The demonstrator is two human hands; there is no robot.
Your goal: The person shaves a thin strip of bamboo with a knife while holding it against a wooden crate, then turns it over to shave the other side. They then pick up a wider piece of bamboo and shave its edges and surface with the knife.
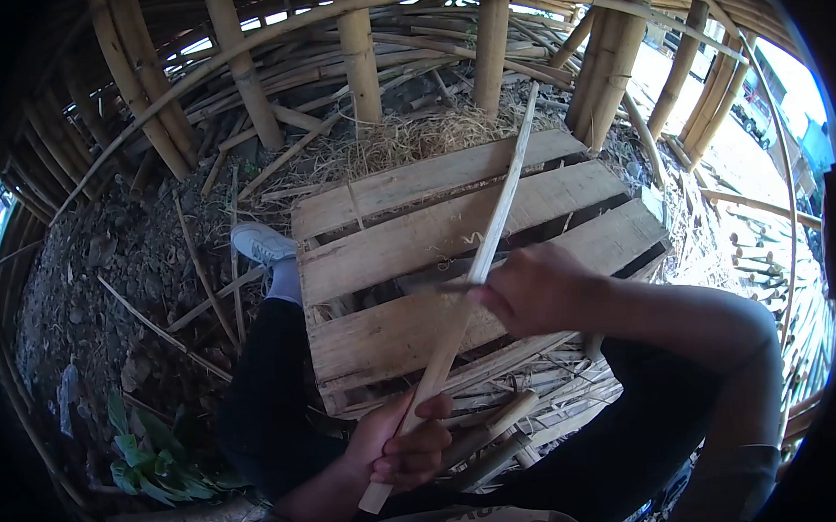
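Observation:
A long pale bamboo strip (pixel 508 195) runs slantwise from my lap up across a slatted wooden crate (pixel 372 253). My left hand (pixel 408 445) is wrapped round its lower part, with the strip's near end sticking out below the fist. Farther up, my right hand (pixel 534 289) is closed on a knife, blurred by motion. The knife's thin dark blade (pixel 454 287) points left and lies across the strip; its handle is hidden in my fingers. Small curled shavings (pixel 472 238) lie on the crate's slats just left of the strip.
Upright bamboo poles (pixel 360 56) and a curved bamboo rail (pixel 281 31) stand beyond the crate. Loose sticks (pixel 197 259) lie on the dirt at left, near my shoe (pixel 261 241). A leafy plant (pixel 149 459) is at lower left. Many cut bamboo pieces (pixel 768 276) lie at right.

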